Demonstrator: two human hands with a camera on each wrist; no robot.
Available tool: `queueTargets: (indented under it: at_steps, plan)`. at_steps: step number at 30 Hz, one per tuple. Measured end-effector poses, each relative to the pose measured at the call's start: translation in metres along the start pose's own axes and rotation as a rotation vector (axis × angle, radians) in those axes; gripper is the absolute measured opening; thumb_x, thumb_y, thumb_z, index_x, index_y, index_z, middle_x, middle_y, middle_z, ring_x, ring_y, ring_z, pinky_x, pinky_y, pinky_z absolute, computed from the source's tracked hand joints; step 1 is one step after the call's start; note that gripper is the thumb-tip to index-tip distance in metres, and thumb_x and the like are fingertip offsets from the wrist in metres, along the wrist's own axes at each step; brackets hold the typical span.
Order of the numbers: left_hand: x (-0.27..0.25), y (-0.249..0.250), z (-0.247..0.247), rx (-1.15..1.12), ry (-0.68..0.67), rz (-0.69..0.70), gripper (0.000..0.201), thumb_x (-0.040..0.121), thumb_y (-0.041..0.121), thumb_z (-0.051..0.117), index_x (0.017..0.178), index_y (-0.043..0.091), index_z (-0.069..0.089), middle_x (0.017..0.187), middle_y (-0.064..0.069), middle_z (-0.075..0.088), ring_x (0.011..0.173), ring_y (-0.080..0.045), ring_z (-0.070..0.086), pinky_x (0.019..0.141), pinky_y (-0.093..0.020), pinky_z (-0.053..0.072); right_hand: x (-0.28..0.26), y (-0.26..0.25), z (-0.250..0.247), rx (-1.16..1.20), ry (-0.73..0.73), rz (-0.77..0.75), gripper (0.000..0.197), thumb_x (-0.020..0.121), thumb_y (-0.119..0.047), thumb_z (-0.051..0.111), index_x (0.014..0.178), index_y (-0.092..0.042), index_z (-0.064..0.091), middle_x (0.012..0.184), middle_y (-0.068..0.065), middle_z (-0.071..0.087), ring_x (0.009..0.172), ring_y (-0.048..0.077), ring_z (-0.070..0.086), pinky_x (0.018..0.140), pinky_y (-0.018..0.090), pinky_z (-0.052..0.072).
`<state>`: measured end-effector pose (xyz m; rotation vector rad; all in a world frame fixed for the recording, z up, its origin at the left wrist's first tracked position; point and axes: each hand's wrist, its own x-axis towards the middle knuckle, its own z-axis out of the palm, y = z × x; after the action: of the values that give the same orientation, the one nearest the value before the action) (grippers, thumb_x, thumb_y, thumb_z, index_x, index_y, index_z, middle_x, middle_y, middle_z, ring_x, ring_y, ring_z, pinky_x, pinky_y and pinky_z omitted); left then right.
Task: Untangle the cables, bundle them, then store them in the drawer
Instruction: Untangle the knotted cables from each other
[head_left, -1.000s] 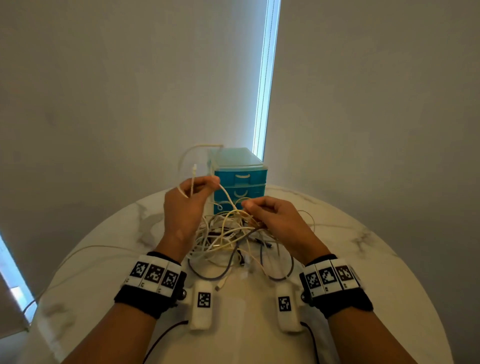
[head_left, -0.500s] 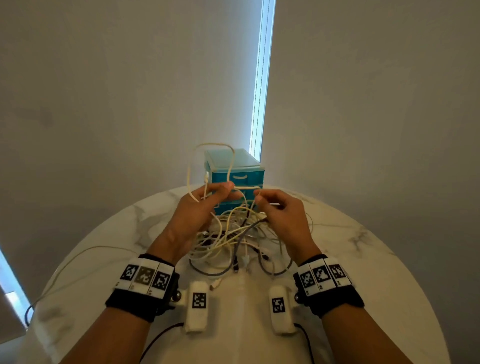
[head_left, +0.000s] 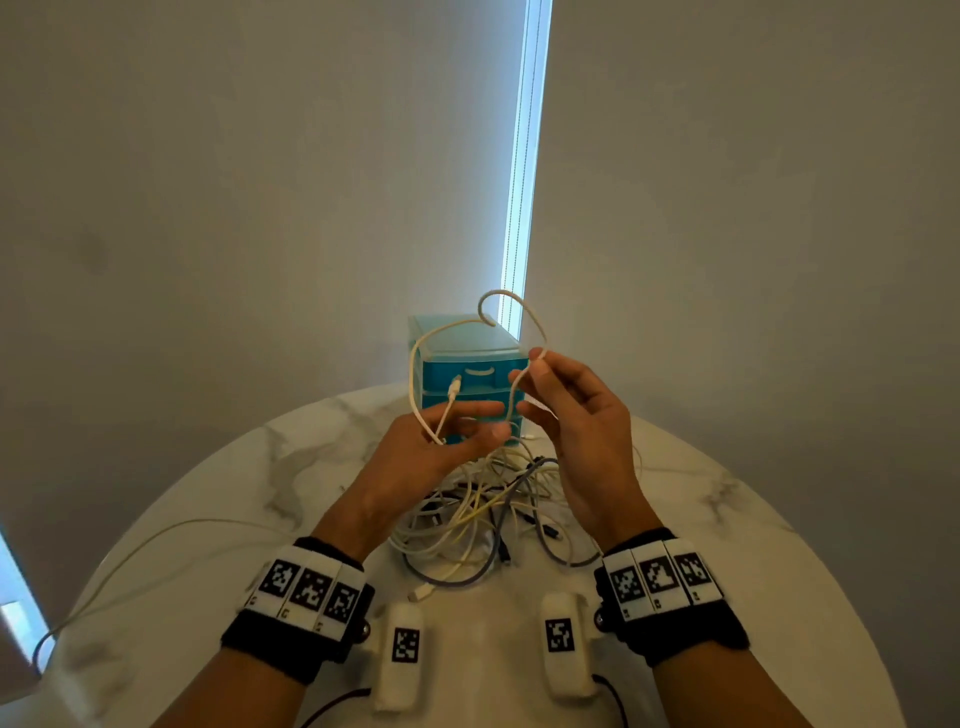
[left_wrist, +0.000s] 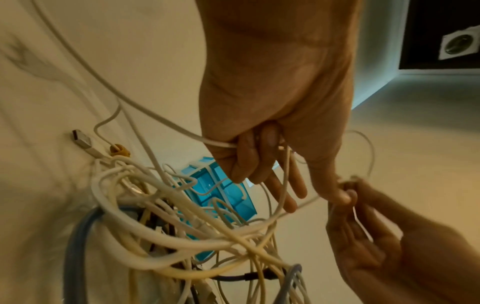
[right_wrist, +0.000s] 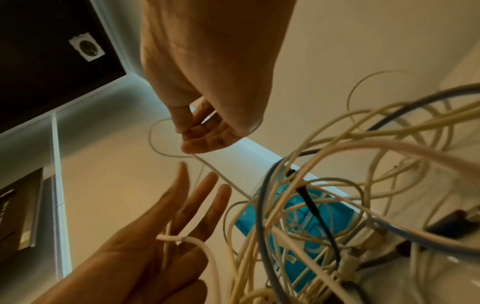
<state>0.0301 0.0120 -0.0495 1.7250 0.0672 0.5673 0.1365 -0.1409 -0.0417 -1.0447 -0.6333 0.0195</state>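
Note:
A tangle of white, yellow and grey cables (head_left: 483, 514) (left_wrist: 182, 226) (right_wrist: 337, 185) lies on the round marble table (head_left: 727, 545), in front of a small teal drawer unit (head_left: 467, 345) (left_wrist: 223, 197) whose drawers look closed. Both hands are raised above the tangle. My right hand (head_left: 540, 364) (right_wrist: 187, 127) pinches one white cable (head_left: 500, 294) between thumb and fingers, and the cable arches above the drawer unit. My left hand (head_left: 457, 431) (left_wrist: 259, 160) has most fingers stretched out. One curled finger pins the same cable across its palm. The cable's plug (head_left: 454, 387) sticks up there.
A thin white cable (head_left: 156, 535) trails over the table's left edge. A USB plug (left_wrist: 82, 140) and a brown tie (left_wrist: 118, 151) lie at the tangle's edge. The wall stands close behind the drawer unit. Bare tabletop lies to the left and right.
Both hands have lifted away from the tangle. The right hand has risen and drawn the white cable into a taller loop. The left hand's fingers have straightened out.

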Motion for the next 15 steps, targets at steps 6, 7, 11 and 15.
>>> queueTargets:
  at_steps: [6,7,11,15]
  plan:
    - [0.002,-0.004,0.003,-0.039,0.059,0.051,0.021,0.089,0.026,0.085,0.108,0.018,0.083,0.104,0.002,0.082,0.101,-0.013,0.078,0.093,-0.031,0.06,-0.007,-0.006,0.009,-0.059,-0.149,0.003,0.024,0.105,-0.017,0.066,0.127,-0.012,0.075,0.119,0.007,0.08,0.114,0.019,0.076,0.098,0.037,0.063]
    - [0.003,-0.005,0.003,-0.059,0.1,0.055,0.02,0.09,0.026,0.084,0.107,0.016,0.082,0.102,0.001,0.082,0.098,-0.012,0.078,0.092,-0.03,0.06,-0.006,-0.005,0.007,-0.078,-0.148,0.006,0.025,0.106,-0.017,0.065,0.129,-0.013,0.074,0.12,0.005,0.08,0.117,0.017,0.075,0.1,0.035,0.061]
    - [0.009,-0.005,-0.008,-0.216,0.333,0.078,0.023,0.095,0.029,0.079,0.112,0.014,0.077,0.102,-0.003,0.082,0.068,0.0,0.068,0.063,-0.013,0.051,0.0,0.016,-0.005,-0.072,-0.134,0.248,0.025,0.106,-0.017,0.067,0.131,-0.016,0.071,0.123,0.005,0.08,0.12,0.019,0.074,0.104,0.037,0.06]
    - [0.014,-0.006,-0.028,-0.412,0.381,0.029,0.024,0.098,0.037,0.072,0.116,0.021,0.074,0.116,-0.006,0.079,0.057,-0.009,0.04,0.039,-0.016,0.029,0.0,0.037,-0.007,-0.216,-0.179,0.385,0.029,0.101,-0.016,0.074,0.129,-0.018,0.07,0.123,0.007,0.079,0.115,0.018,0.076,0.104,0.035,0.06]
